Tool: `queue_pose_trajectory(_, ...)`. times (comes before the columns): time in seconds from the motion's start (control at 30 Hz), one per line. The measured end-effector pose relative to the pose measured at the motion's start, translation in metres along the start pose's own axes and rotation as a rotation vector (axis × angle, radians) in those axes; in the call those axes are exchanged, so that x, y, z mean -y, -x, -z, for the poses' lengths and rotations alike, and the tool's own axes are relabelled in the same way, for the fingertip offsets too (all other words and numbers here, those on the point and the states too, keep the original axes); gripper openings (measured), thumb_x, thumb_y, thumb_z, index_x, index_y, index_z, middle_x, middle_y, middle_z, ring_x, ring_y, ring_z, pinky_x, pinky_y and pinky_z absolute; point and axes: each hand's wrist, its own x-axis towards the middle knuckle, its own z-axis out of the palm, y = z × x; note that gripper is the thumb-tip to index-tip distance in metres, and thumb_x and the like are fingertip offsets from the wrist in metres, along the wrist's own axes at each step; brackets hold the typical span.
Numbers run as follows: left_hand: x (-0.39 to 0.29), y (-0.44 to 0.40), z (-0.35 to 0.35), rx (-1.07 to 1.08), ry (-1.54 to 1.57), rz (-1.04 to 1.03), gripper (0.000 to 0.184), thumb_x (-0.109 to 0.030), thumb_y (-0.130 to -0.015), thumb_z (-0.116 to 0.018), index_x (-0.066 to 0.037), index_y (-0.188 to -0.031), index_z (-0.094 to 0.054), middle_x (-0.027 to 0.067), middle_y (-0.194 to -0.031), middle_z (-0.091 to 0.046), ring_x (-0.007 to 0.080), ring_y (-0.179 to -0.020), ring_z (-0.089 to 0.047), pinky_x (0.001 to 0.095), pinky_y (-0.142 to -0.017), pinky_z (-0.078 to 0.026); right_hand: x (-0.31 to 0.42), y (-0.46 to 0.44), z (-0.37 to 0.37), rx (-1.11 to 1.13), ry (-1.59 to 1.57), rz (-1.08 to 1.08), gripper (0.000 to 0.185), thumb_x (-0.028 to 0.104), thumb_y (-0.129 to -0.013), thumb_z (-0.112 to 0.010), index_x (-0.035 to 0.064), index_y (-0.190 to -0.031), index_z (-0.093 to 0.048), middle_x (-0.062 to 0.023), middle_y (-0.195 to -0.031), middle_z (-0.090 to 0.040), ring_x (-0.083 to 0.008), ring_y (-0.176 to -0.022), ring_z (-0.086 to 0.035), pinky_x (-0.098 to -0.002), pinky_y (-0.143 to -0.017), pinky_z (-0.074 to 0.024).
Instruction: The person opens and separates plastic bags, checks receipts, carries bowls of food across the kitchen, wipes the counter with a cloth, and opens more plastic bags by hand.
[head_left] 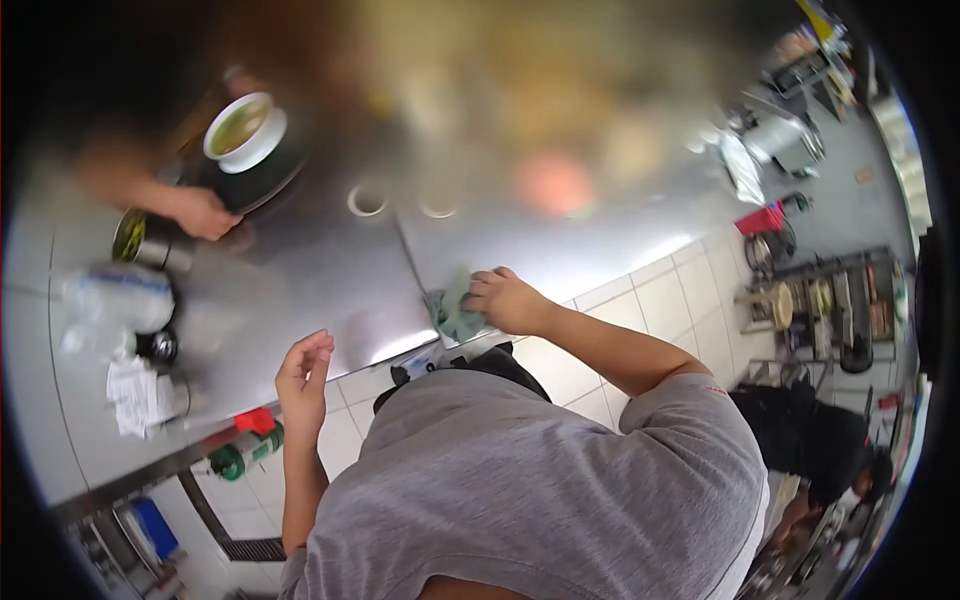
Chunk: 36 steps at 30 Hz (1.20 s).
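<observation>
Right now my right hand (507, 300) has its fingers bent down and clamped, as far as I can see, on a crumpled pale-green cloth (460, 315). The cloth lies at the near edge of the shiny grey metal surface (330, 285), by the seam where two panels meet, with part of it bunched at the rim. My left hand (303, 370) is well apart from it, near the same edge; its fingers are loosely together, a little curled, and hold nothing.

I judge the step in hand to be working the cloth at that front edge, with the right hand alone. To move it on from here calls for keeping the loose folds gathered under my fingers and the strokes low and flat, short of the two small, round, pale-rimmed cups (367, 201) farther in.

On my left, another person's hand (205, 213) is at the rim of a dark round tray (270, 200) bearing a white bowl of broth (245, 155); that side calls for leaving room. The far side of the surface is too blurred for me to name things there.
</observation>
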Motion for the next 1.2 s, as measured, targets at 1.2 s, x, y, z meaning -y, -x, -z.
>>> queue_pose_trajectory(1.2,-0.116,-0.053,-0.81,1.645,-0.43,-0.675,0.029,-0.016,-0.086,-0.059,-0.006,-0.113,-0.061,0.011,-0.106,-0.063,0.0228,-0.097,-0.06,0.0336,-0.086,-0.047,-0.143,0.553,0.095,-1.775,-0.762,-1.632,0.018,0.005,-0.085,-0.059,0.0023,-0.103,-0.063,-0.0046,-0.088,-0.065,-0.0109,-0.074,-0.059,-0.0235,-0.065,-0.0456)
